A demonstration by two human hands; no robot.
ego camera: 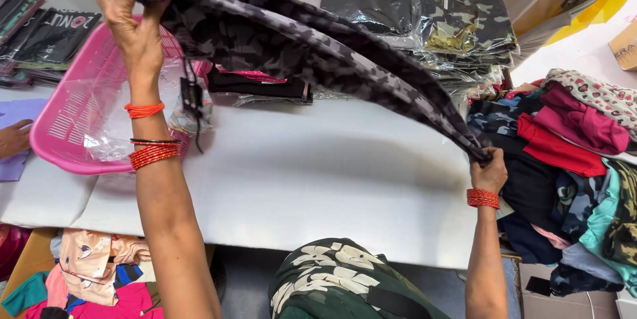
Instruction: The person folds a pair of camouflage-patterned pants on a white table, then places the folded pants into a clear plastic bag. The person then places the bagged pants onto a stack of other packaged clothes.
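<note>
Surface: white counter (298,179), pink basket (60,126) at left.
Left hand (133,20): raised, gripping grey camouflage trousers (298,47).
Right hand (490,171): clenched on their other end.

single view, head-worn camera, looks steeply down and forward onto white bench (318,186) from near edge. close range: wearer's own lap below bench at frame bottom, forearms rise from there. beyond bench: wall. left of bench centre: pink basket (73,126). right of bench: clothes heap (577,159).
</note>
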